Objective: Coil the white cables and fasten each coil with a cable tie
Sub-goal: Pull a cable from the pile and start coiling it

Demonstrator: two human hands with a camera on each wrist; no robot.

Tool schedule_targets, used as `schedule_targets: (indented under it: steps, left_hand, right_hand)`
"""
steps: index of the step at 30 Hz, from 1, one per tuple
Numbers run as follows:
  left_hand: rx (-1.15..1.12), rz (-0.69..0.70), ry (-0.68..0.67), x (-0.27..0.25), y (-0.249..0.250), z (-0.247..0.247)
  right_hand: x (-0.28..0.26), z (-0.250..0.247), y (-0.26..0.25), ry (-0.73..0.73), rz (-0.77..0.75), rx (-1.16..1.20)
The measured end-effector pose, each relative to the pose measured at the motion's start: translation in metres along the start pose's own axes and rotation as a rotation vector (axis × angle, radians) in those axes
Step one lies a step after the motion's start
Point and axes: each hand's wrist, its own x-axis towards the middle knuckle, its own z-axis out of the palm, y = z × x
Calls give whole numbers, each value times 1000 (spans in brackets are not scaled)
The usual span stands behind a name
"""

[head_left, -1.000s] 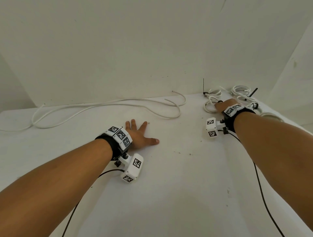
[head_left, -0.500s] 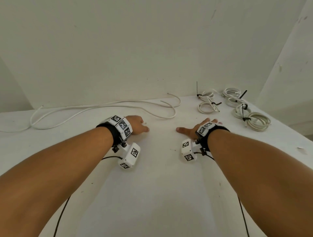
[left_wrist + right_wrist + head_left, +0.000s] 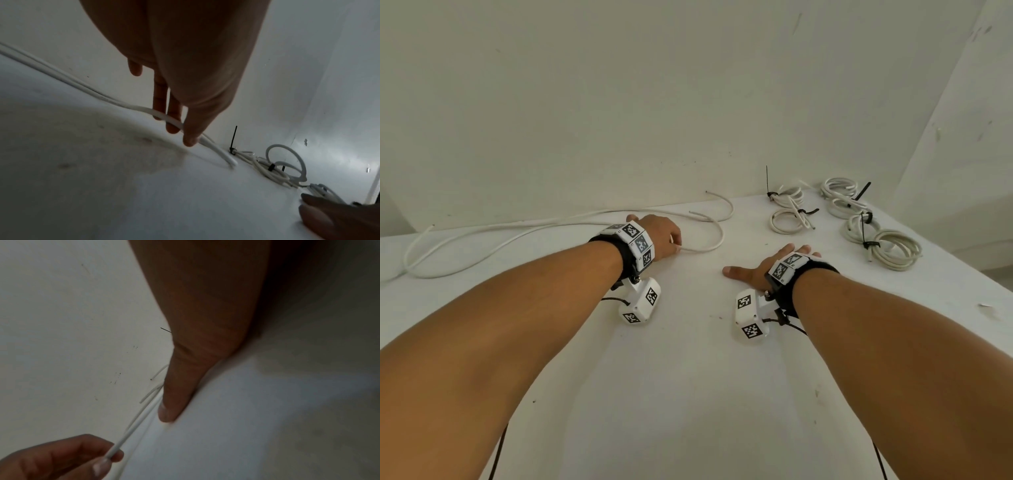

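Note:
A long loose white cable [image 3: 698, 249] lies uncoiled along the back of the white table [image 3: 688, 377]. My left hand [image 3: 671, 240] is on its right part. In the left wrist view the cable [image 3: 144, 110] runs between thumb and fingers of the left hand [image 3: 180, 129]. The right wrist view shows the left hand [image 3: 107, 457] pinching the cable [image 3: 131, 428]. My right hand [image 3: 763, 260] lies flat on the table, fingers spread, holding nothing, with the thumb [image 3: 174, 394] on the surface. Several tied coils [image 3: 893, 250] sit at the back right.
The tied coils carry black cable ties; one tie tail [image 3: 768, 181] sticks straight up by the nearest coil [image 3: 787, 221]. A wall rises behind the table and another at the right. Thin black wires trail from both wrist cameras across the near table.
My right hand has drawn back from the coils at the back right and now lies flat mid-table. My left hand has moved forward from the bare table and taken hold of the loose cable.

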Motion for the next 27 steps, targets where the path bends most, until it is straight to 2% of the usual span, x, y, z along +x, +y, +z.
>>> schedule_targets:
  steps: [4, 6, 10, 13, 15, 17, 19, 21, 22, 25, 26, 27]
  left_hand:
    - [-233, 62, 125, -7, -3, -4]
    - [-365, 135, 205, -15, 0, -8]
    - [-454, 197, 383, -37, 8, -10]
    - [-429, 230, 428, -54, 13, -10]
    - [-410, 231, 436, -66, 14, -9]
    - [-404, 209, 424, -77, 14, -8]
    - [-451, 186, 411, -88, 9, -6]
    - [-522, 175, 494, -101, -1, -9]
    - [-573, 179, 601, -104, -7, -13]
    - [-678, 184, 1032, -127, -31, -34]
    - [-671, 168, 1112, -136, -38, -42]
    - [-683, 126, 1114, -142, -46, -47]
  right_hand:
    - [9, 1, 0, 8, -21, -15]
    - [-9, -7, 2, 67, -29, 82]
    - [-35, -23, -20, 127, -226, 629]
    - [-53, -32, -46, 21, -300, 1111]
    - [-65, -41, -57, -75, -329, 1311]
    - [-79, -52, -66, -98, -388, 1435]
    - [-92, -61, -74, -32, -444, 1453]
    - [-104, -65, -81, 48, -535, 1406]
    - [-108, -67, -82, 95, -579, 1374]
    - [-121, -65, -86, 271, -755, 1149]
    - [-125, -63, -87, 300, -814, 1077]
    - [-129, -60, -89, 306, -865, 1026]
